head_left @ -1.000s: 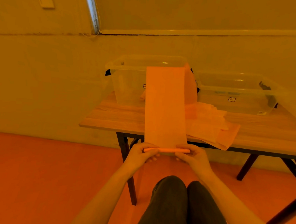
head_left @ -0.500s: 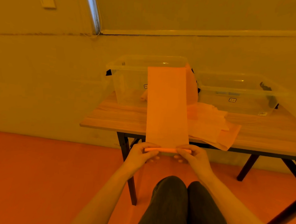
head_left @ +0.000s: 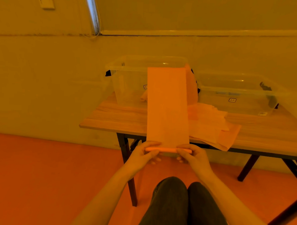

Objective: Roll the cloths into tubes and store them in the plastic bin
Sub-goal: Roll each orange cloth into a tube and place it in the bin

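Observation:
A long orange cloth [head_left: 167, 106] lies stretched from the table toward me, its near end rolled into a thin tube at the table's front edge. My left hand [head_left: 144, 155] pinches the tube's left end and my right hand [head_left: 192, 156] pinches its right end. A clear plastic bin [head_left: 128, 80] stands on the table behind the cloth, with a rolled cloth [head_left: 144, 96] lying inside. More orange cloths [head_left: 210, 126] lie in a loose pile to the right.
A second clear bin [head_left: 238, 94] stands at the back right of the wooden table [head_left: 113, 117]. The table has dark legs. My knees [head_left: 185, 191] are below my hands, over an orange floor. A wall runs close behind the table.
The hands have kept their grip on the rolled end with small finger shifts; the tube looks slightly thicker. The cloth's far end has barely moved.

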